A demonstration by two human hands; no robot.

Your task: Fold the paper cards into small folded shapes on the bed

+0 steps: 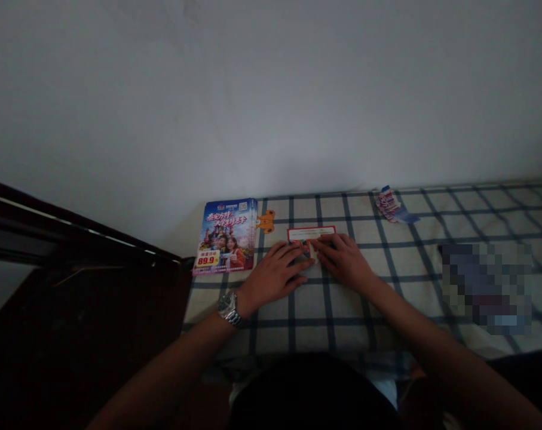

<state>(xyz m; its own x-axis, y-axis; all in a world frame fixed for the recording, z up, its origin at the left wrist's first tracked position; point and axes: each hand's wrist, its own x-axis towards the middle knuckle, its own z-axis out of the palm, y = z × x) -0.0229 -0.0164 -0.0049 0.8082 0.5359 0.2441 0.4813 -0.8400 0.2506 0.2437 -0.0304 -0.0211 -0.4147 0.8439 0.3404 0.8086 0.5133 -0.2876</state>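
A folded leaflet (313, 231) with a red border and a printed white strip lies on the checked cloth (271, 322), its near part hidden by both hands. My left hand (277, 272), with a metal watch on its wrist, rests flat over the leaflet's left side, fingers stretched out and apart. From the right, my right hand (345, 260) bends its fingers and thumb together on the leaflet's near right part. A small colourful printed area shows between the two sets of fingertips.
Left of the hands is a stack of leaflets (226, 236), beside an orange bear-shaped piece (266, 221). A crumpled or folded strip of printed paper (391, 206) lies near the wall. Farther right is a blurred-out dark object (486, 289). A dark wooden frame (95, 230) bounds the left.
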